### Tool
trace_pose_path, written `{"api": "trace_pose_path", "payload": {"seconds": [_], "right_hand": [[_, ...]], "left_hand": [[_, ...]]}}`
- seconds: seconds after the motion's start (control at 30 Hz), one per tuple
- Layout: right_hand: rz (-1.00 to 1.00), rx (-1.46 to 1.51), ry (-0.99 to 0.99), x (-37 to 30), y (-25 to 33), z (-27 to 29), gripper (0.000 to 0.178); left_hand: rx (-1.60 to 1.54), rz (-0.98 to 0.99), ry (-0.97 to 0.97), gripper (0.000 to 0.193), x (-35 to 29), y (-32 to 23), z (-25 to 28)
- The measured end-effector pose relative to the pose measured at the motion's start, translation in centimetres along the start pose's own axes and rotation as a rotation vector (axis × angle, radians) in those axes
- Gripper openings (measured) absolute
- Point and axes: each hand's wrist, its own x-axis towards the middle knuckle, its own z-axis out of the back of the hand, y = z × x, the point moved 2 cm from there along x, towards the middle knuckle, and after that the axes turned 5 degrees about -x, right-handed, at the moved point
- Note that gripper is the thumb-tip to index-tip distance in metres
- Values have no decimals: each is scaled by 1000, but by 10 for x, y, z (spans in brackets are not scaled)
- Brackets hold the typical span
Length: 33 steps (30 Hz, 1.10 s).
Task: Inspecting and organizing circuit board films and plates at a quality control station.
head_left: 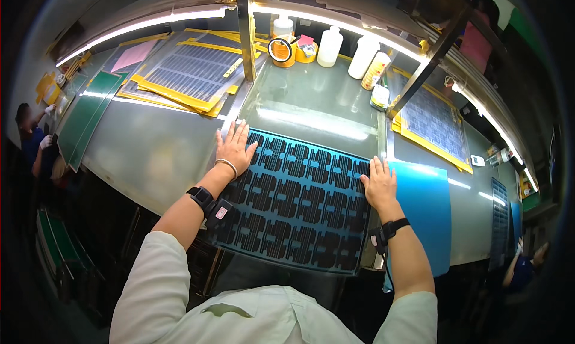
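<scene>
A large blue panel with rows of repeated black patterns (296,209), resembling a printed circuit panel, lies at the front of the glass-topped table (299,98). My left hand (236,149) rests at its upper left corner, fingers stretched out and spread. At the upper right edge sits my right hand (380,185), its fingers also extended. Neither hand grips anything; both appear to touch the panel's sides. Just right of my right hand, a plain blue sheet (422,215) lies partly beneath my forearm and overhangs the table's front edge.
Yellow-edged patterned films (188,74) and green boards (90,119) lie to the left; another film stack (431,119) lies right. White bottles (330,46) and an orange tape roll (281,51) stand at the back. Metal posts (245,32) rise between sections. Co-workers are at both sides.
</scene>
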Motion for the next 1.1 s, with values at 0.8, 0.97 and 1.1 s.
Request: {"api": "trace_pose_path", "payload": {"seconds": [0.8, 0.97, 1.1], "right_hand": [[226, 396, -31, -264, 22, 56, 46], [136, 343, -97, -239, 19, 51, 52], [143, 302, -77, -221, 29, 46, 57]], "left_hand": [[-10, -60, 135, 86, -171, 7, 45], [-152, -33, 41, 59, -278, 2, 84], [-426, 286, -229, 32, -282, 9, 85]]}}
